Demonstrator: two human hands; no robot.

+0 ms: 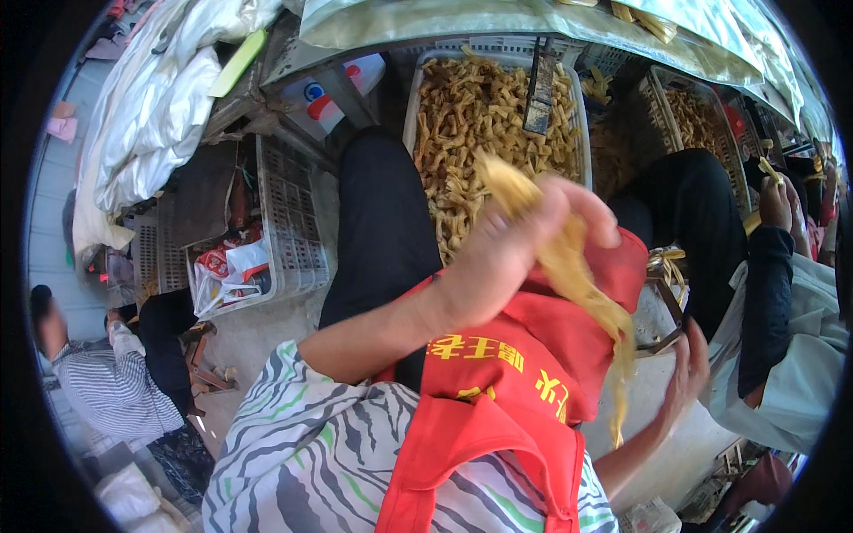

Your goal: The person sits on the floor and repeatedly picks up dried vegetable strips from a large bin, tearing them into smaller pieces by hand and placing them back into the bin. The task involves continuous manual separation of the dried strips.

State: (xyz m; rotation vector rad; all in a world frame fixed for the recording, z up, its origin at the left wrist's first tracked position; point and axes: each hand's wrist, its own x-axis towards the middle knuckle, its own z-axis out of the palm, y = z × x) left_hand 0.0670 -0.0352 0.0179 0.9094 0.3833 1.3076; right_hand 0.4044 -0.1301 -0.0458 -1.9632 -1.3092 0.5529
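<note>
My left hand (506, 250) grips a long yellow strip (573, 266) that looks like tofu skin. One end sticks up past my fingers, and the rest hangs down across the red apron (533, 346) on my lap. Both hand and strip are motion-blurred. Low on the right, my right hand (690, 363) is raised beside my thigh, fingers up, and no object shows in it. Just above it lies a bundle of similar strips (666, 260). Between my knees stands a pale plastic crate (585, 126) full of small knotted strips (466, 106).
A dark metal bar (540, 96) hangs over the crate, below a plastic-covered table edge (440, 23). Left, a grey crate (293, 213) holds bags; a person (113, 380) sits beyond. Close on my right are another person's hands (780, 200). Another crate (660, 110) holds knots.
</note>
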